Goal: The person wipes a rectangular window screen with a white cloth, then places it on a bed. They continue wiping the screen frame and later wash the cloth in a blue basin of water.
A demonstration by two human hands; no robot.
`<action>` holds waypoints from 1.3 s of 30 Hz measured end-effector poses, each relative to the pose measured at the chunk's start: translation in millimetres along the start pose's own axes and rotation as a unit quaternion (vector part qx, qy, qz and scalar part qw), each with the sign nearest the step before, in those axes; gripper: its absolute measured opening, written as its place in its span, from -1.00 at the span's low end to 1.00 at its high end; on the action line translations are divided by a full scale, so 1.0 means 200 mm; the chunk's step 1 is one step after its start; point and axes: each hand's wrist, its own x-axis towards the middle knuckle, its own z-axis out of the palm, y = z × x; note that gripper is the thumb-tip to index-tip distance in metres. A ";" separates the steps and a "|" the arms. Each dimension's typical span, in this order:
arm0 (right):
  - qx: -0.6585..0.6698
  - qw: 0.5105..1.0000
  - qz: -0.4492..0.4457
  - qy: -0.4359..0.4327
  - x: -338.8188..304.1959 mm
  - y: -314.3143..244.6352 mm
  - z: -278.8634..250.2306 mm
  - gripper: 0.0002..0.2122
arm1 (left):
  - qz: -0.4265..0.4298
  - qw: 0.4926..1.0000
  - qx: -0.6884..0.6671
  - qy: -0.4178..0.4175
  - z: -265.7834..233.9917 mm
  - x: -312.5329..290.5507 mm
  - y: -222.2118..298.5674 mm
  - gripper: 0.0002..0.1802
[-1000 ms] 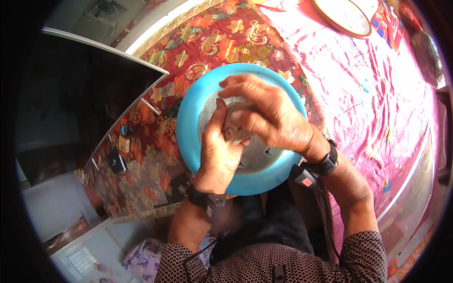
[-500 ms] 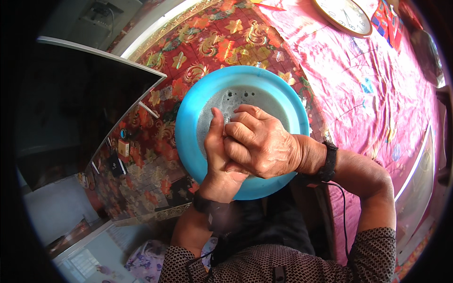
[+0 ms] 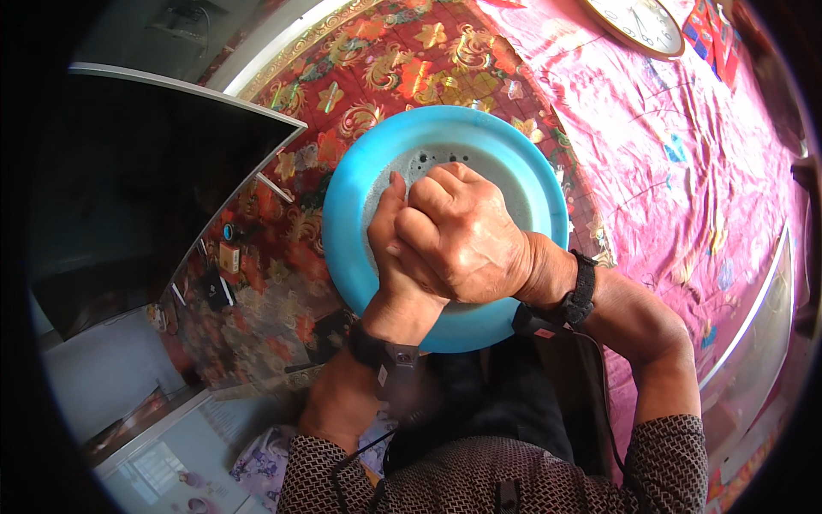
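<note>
My two hands are pressed together over a round blue plastic basin [image 3: 345, 214]. Inside it is greyish water with white suds [image 3: 402, 164] and several dark bubbles near its far side. My right hand [image 3: 469, 236] is curled into a fist, knuckles up, on top of my left hand [image 3: 396, 283]. The left thumb points up along the near side of the fist, while the left fingers are mostly covered by the right hand. Whatever lies between the palms, if anything, is hidden. Black straps with small devices circle both wrists.
A red flowered cloth [image 3: 368, 77] lies under the basin. To the right spreads a pink crumpled sheet [image 3: 634, 163] with a round clock [image 3: 642, 26] at its far edge. A large dark screen [image 3: 163, 188] stands at left, near a small box [image 3: 229, 258].
Both hands have shifted slightly away from me, and the right fist has turned and closed more tightly over the left hand. The right elbow has drawn inward a little.
</note>
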 end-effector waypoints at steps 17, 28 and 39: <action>-0.017 0.997 0.071 0.029 -0.04 -0.01 0.05 -0.73 | 0.025 0.999 -0.021 -0.034 -0.07 0.06 -0.04 -0.44; -0.003 0.990 0.132 0.046 -0.04 -0.04 0.03 -0.80 | 0.027 0.999 0.024 0.029 0.03 0.03 -0.03 -0.38; 0.263 0.925 0.263 0.083 0.00 -0.01 -0.13 -0.64 | 0.119 0.985 0.114 0.042 0.02 -0.06 0.00 -0.52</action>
